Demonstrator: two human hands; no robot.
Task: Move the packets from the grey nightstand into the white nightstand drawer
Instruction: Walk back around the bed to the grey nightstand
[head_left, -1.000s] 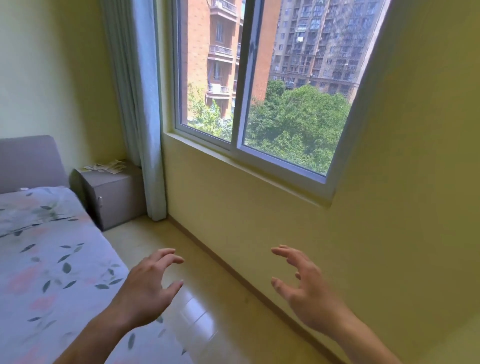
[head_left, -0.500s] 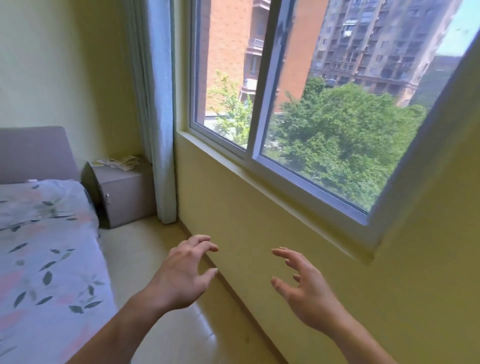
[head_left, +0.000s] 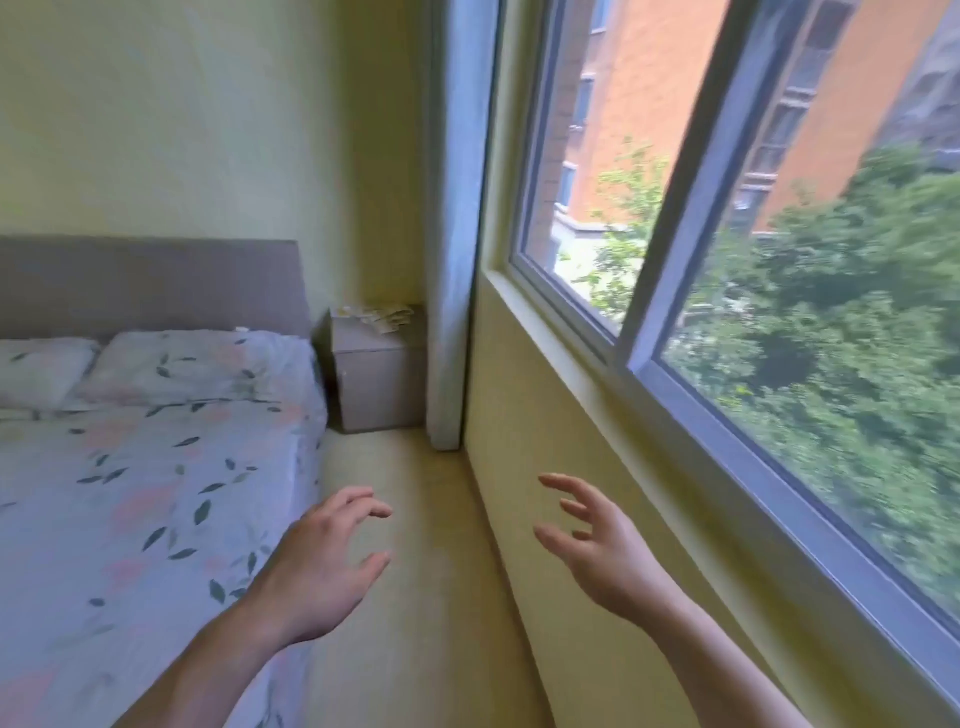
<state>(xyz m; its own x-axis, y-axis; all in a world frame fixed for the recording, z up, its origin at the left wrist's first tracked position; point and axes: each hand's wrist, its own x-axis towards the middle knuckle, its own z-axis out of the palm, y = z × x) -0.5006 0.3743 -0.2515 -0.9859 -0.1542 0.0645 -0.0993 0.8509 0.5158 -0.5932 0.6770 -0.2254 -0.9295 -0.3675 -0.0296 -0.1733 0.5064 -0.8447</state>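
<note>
Head view: your left hand and right hand hover empty, fingers loosely spread; packets cover the grey nightstand top.

Two bare forearms reach into frame from below, the left hand and right hand without sleeves, gloves, rings, watches or bands visible anywhere along either arm.
</note>
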